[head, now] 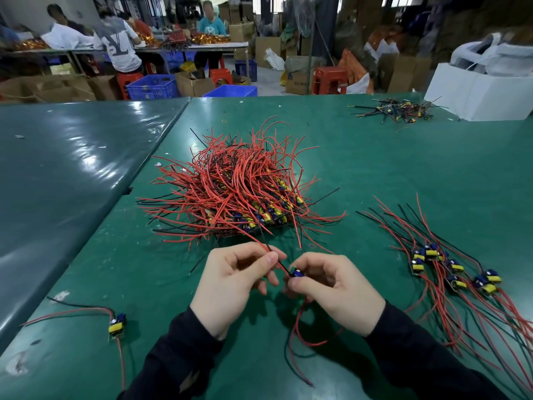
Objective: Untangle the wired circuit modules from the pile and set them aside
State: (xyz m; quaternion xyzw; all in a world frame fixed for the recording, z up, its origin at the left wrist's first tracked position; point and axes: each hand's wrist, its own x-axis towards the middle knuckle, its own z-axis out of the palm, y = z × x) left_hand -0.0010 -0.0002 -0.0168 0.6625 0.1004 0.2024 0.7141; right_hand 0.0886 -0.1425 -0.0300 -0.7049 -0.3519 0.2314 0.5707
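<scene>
Module (297,273) sits pinched in right hand (331,290) above the desk (403,168); its wires (266,249) run up-left to the pile (236,186), gripped by left hand (236,281).

I see a tangled pile (235,189) of red and black wired modules mid-counter, one module (297,273) lifted before it, sorted modules (452,269) laid right, a lone module (117,326) left
</scene>
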